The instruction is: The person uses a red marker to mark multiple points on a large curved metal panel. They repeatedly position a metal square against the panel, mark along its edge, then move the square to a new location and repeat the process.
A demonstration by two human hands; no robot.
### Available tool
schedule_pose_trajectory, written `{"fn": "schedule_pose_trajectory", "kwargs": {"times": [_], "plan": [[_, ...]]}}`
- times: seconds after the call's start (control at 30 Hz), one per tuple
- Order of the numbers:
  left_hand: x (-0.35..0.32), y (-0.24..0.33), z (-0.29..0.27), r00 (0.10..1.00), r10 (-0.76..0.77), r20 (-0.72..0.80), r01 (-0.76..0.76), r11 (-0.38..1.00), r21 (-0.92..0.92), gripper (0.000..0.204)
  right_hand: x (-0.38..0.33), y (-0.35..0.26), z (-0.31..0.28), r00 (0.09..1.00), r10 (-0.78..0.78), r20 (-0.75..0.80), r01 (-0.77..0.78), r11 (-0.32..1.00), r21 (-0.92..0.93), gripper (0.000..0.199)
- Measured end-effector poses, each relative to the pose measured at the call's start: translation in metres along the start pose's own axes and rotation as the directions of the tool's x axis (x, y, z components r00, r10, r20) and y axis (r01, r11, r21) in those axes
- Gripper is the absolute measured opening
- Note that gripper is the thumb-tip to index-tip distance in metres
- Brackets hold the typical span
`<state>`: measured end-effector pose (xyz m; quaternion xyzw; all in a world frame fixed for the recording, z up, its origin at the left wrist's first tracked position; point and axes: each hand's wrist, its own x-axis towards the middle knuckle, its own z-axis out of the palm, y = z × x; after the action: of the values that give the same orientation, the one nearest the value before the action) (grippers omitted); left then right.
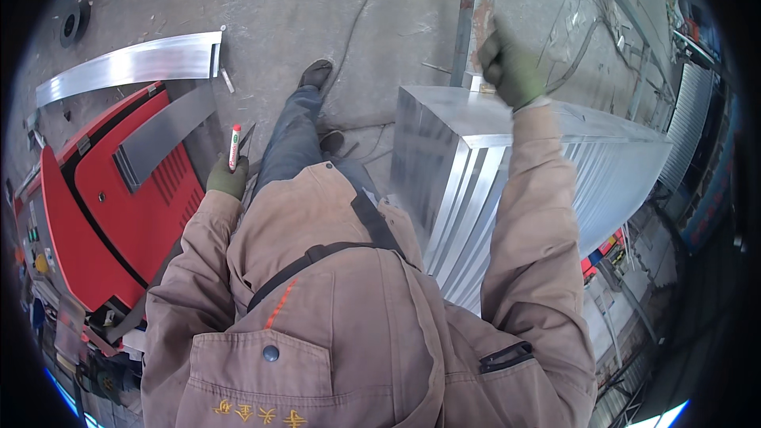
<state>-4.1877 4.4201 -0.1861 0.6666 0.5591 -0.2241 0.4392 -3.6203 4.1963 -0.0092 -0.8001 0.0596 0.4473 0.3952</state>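
The left hand (228, 178), in a green work glove, is closed around a marker pen (235, 147) with a red body and white cap end, held upright at hip height between the red machine (119, 214) and the person's leg. The right hand (511, 71), gloved the same, is raised and fisted at the far top edge of a stack of metal strips (476, 182); it seems to pinch something small there, though what it is cannot be made out. To work well here, I would judge it best to steady the right hand against the stack before bringing the pen across — brushed metal is slick, and its cut edges look sharp. The strips are long, flat and silvery, packed into a square-ended block with ribbed end faces. A curved metal sheet (131, 63) lies on the rough, dusty concrete floor (317, 8) — dull grey against the glossy red paint.
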Motion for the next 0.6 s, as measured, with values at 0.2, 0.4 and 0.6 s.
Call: {"fn": "schedule_pose_trajectory", "kwargs": {"times": [0.2,0.4,0.6], "plan": [[-0.036,0.035,-0.009,1.0,-0.013,-0.014,0.008,0.965,-0.263,0.037,-0.017,0.083,-0.008,0.954,0.273,0.123,-0.271,0.962,-0.029,0.046],[-0.034,0.17,-0.012,0.975,0.153,0.161,-0.033,0.816,-0.577,0.032,-0.06,0.095,-0.005,0.926,-0.358,-0.123,0.222,0.777,-0.588,0.058],[-0.071,0.329,0.057,0.802,0.517,0.299,-0.442,0.85,-0.286,0.053,-0.089,0.141,-0.002,0.657,-0.748,0.092,0.389,0.232,-0.891,0.036]]}}
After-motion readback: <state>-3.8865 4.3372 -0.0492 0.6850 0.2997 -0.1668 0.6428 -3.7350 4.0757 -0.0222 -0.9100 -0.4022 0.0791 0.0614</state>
